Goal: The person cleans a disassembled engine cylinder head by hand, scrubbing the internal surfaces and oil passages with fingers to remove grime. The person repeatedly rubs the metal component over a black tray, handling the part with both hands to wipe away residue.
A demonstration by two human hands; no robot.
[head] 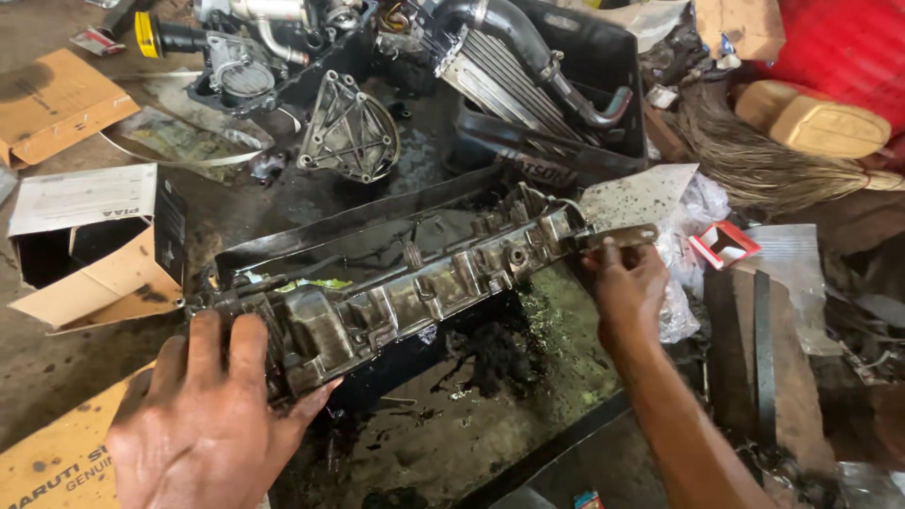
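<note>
a person's two bare hands are holding a long, greasy metal engine casting that is stretching diagonally across the middle of the view, from about 8 o'clock up toward 2 o'clock. the left hand, at 7 o'clock, is lying spread over the lower end of the casting, fingers flat on top and the thumb pressing against its side, so the hold is wide and loose rather than clenched. the right hand, at 3 o'clock, is closing its fingers around a flat metal bracket sticking out from the upper end of the casting, thumb resting on top. the casting is hanging just above a black oily tray holding dark sludge and greenish residue. at 9 o'clock an open cardboard box is lying on its side, and a flattened brown carton is showing at the bottom left corner. at 12 o'clock other engine parts are sitting on the dirty floor, including a round ribbed metal cover and a black crate holding a finned cooler with a curved pipe. at 2 o'clock a straw broom is lying beside a tan plastic jug.
</note>
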